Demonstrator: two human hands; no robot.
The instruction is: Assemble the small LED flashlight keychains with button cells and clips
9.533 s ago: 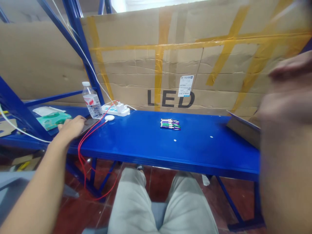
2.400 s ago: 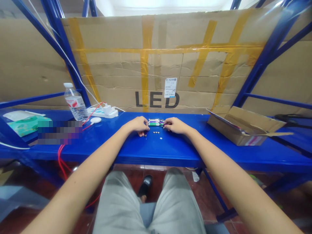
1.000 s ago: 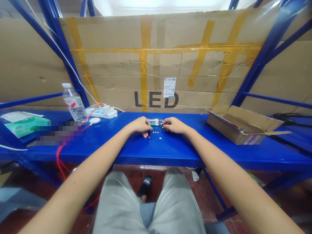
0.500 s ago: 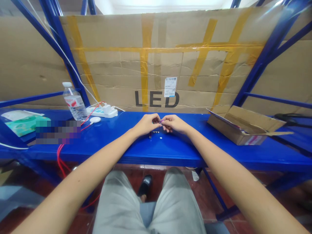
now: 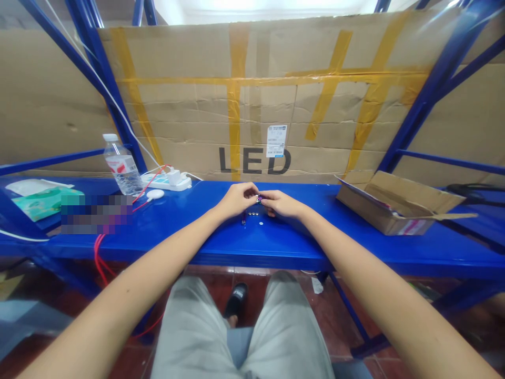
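Note:
My left hand (image 5: 238, 200) and my right hand (image 5: 281, 203) meet above the blue table (image 5: 284, 239), fingertips almost touching. Pinched between them is a small shiny purple piece (image 5: 259, 199), mostly covered by the fingers, so its kind is unclear. Just below the hands, a short row of small silvery round pieces (image 5: 253, 213), looking like button cells, lies on the tabletop. Beside the left hand, a slim dark purple tube with a metallic end (image 5: 243, 221) points toward me. A little white disc (image 5: 261, 223) lies to the right of that tube.
An open cardboard box (image 5: 394, 210) stands on the right. To the left are a water bottle (image 5: 123, 171), a white power strip (image 5: 168, 181), a green packet (image 5: 47, 202) and red cables (image 5: 98, 258). A large taped cardboard sheet (image 5: 189, 121) rises behind the table.
The fingers of my right hand have curled in more around the small purple piece. Both hands stay in about the same place, and the table items have not moved.

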